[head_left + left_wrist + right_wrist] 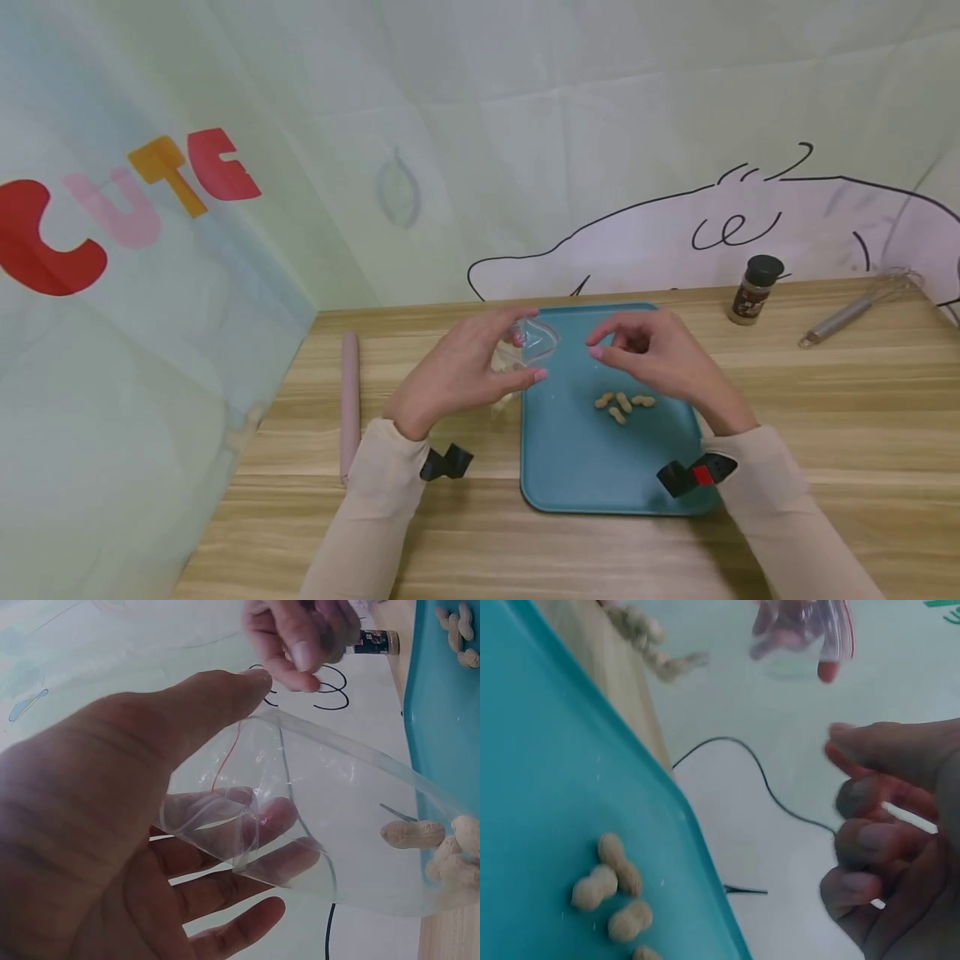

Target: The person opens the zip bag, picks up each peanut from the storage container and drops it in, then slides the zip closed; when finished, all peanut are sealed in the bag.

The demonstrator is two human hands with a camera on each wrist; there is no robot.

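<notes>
My left hand [472, 362] holds a clear zip bag [330, 769] near its mouth, the thumb at the rim and the fingers spread behind the plastic. Several unshelled peanuts [416, 834] lie at the bottom of the bag. To the right, my right hand [648, 354] hovers over the blue tray [592, 475]. Its fingers are curled with thumb and index tips close together, and nothing shows between them. Below that hand, a small group of peanuts [624, 403] lies on the tray; the right wrist view shows these peanuts [613, 862] close up.
A pink rod [350, 408] lies on the wooden table [465, 542] to the left. Behind the tray on the right stands a black-capped spice jar [752, 292]. Further right lies a whisk [847, 317]. A printed cloth [465, 150] hangs along the table's back and left.
</notes>
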